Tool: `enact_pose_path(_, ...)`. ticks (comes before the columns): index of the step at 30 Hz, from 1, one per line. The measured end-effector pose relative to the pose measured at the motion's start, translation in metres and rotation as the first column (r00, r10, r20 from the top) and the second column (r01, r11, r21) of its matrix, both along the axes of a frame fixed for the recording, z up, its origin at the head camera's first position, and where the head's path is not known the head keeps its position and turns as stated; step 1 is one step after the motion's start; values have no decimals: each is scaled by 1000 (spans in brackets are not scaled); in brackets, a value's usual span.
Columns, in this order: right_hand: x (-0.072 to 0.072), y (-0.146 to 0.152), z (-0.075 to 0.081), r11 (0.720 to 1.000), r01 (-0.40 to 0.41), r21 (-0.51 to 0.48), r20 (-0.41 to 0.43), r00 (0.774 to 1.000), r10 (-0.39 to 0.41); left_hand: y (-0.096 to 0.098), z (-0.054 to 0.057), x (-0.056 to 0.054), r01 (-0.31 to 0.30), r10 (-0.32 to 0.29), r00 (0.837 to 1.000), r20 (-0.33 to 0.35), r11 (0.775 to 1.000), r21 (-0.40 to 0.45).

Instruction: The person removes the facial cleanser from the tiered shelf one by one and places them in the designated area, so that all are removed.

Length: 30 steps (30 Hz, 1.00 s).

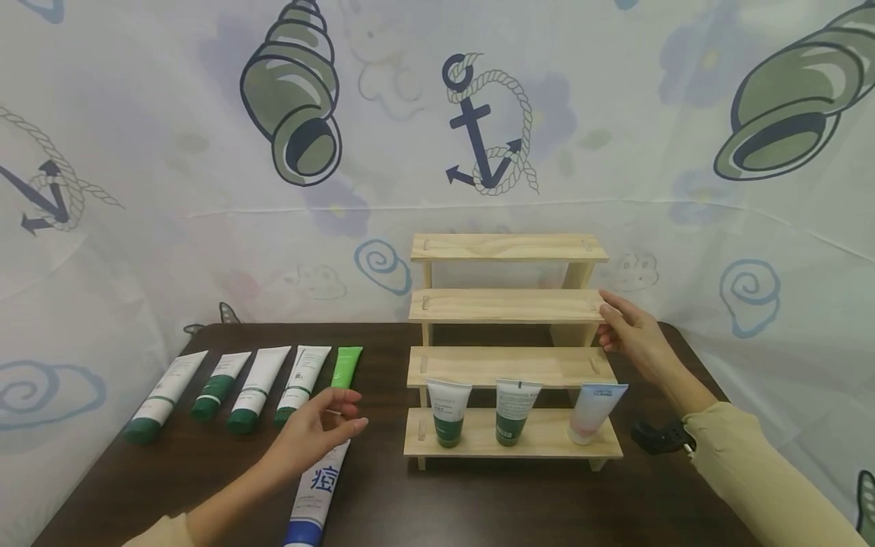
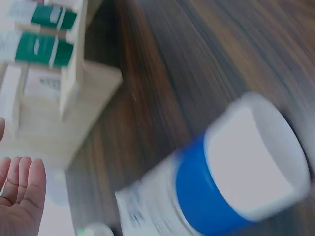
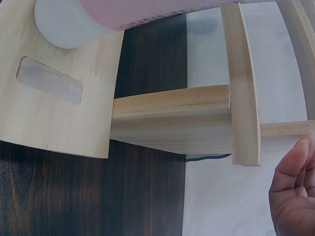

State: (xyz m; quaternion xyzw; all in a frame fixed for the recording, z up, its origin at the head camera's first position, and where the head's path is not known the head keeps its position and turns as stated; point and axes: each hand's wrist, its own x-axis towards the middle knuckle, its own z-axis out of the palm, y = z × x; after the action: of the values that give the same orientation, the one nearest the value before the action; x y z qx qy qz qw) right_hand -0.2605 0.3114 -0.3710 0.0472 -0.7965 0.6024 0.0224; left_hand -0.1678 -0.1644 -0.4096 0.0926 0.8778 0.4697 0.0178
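Note:
A stepped wooden display rack stands on the dark table. My right hand is at its right side, fingers curled at the end of the second board from the top, which thumb and forefinger seem to pinch. In the right wrist view that hand shows beside the rack's boards. My left hand hovers, fingers loosely bent and holding nothing, over a white tube with a blue band. The blue band and white cap loom blurred in the left wrist view.
Three small tubes stand caps down on the lowest board: two white-and-green ones and a pale pink-and-blue one. Several white-and-green tubes and a bright green one lie at the table's left. A patterned cloth hangs behind.

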Motion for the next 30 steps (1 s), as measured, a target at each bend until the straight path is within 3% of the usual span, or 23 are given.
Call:
enact_pose_path(5, 1, 0, 0, 1000, -1, -5, 5, 1000, 1, 30, 6, -2, 99, -97, 995, -19, 990, 102)
enact_pose_path(9, 1, 0, 0, 1000, -1, -15, 8, 1000, 1, 50, 7, -5, 189, -181, 982, -60, 967, 172)
enact_pose_path(12, 1, -1, 0, 1000, -1, -17, 7, 1000, 1, 63, 8, -8, 221, -213, 975, -62, 948, 227)
enact_pose_path(21, 0, 0, -1, 1000, 10, 8, 3, 1000, -10, 90, 6, -12, 276, -253, 961, -115, 918, 285)
enact_pose_path(25, 0, -1, -1, 1000, 7, -1, 5, 1000, -7, 97, 4, -14, 275, -254, 961, -106, 906, 321)
enact_pose_path(30, 0, -1, -1, 1000, 9, -2, 2, 1000, -9, 102, 0, -15, 260, -238, 965, -107, 914, 312)
